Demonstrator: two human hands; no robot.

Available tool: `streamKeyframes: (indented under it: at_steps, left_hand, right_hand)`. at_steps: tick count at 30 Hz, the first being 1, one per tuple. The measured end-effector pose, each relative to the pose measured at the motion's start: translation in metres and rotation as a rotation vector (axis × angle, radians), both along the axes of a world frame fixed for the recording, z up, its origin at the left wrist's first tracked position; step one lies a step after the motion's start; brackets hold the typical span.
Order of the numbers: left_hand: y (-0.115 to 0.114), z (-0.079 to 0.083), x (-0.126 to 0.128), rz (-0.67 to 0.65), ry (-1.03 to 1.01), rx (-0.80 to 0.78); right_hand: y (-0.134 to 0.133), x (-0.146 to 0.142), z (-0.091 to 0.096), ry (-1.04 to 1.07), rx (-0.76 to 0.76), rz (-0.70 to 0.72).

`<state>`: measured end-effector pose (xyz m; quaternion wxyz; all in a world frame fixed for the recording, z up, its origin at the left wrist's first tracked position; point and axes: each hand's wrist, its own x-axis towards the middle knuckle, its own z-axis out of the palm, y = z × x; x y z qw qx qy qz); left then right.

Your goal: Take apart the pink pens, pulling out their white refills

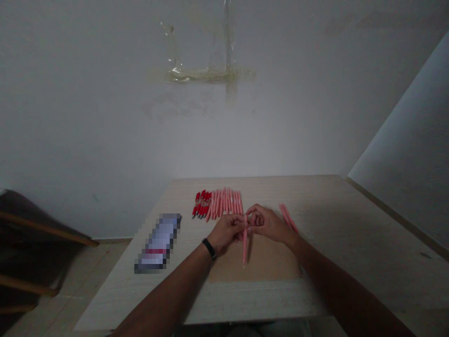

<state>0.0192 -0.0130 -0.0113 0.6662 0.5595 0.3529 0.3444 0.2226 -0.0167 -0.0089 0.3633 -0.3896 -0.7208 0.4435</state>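
A pink pen [244,250] points down toward the table's front edge, above a brown sheet [273,267]. My left hand [227,230] pinches it from the left, near its upper part. From the other side, the thumb and fingers of my right hand [268,223] are closed on the same upper part. The fingertips hide some of the pen there. Behind my left hand lies a row of several pink pens [226,201]. Small red pieces, some with grey ends [199,210], lie in two groups at the left of that row.
More pink pens [288,217] lie to the right, partly behind my right forearm. A phone-like object [159,241], blurred into blocks, rests at the left of the pale wooden table [322,192]. The wall [298,135] stands behind the table; dark furniture with wooden bars [38,224] is at far left.
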Motion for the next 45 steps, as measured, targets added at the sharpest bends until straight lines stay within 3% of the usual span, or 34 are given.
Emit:
streamKeyframes:
  at_steps: [6, 12, 17, 21, 25, 27, 36, 45]
  left_hand:
    - [0.003, 0.006, 0.000, 0.119, -0.062, -0.002]
    - [-0.002, 0.025, 0.000, 0.243, -0.042, 0.042]
    - [-0.002, 0.029, -0.001, 0.186, -0.035, 0.108]
    - [0.002, 0.026, -0.007, 0.183, 0.047, 0.172]
    - [0.004, 0.026, -0.017, 0.167, 0.451, 0.558]
    - [0.004, 0.025, -0.021, 0.170, 0.593, 0.678]
    - [0.007, 0.017, -0.026, 0.003, 0.718, 0.783]
    - [0.009, 0.013, -0.026, -0.071, 0.821, 0.833]
  right_hand:
    - [0.000, 0.000, 0.000, -0.024, 0.003, -0.037]
    - [-0.004, -0.003, 0.006, -0.067, -0.122, 0.115]
    - [-0.010, -0.009, 0.009, -0.022, -0.192, 0.174]
    - [-0.006, -0.006, 0.007, 0.014, -0.142, 0.121]
    - [-0.003, 0.004, 0.007, -0.002, -0.037, -0.003]
    - [-0.004, 0.007, 0.008, -0.060, 0.009, -0.024]
    - [-0.009, 0.004, 0.015, -0.326, 0.156, 0.041]
    - [-0.008, 0.005, 0.012, -0.366, 0.185, 0.033]
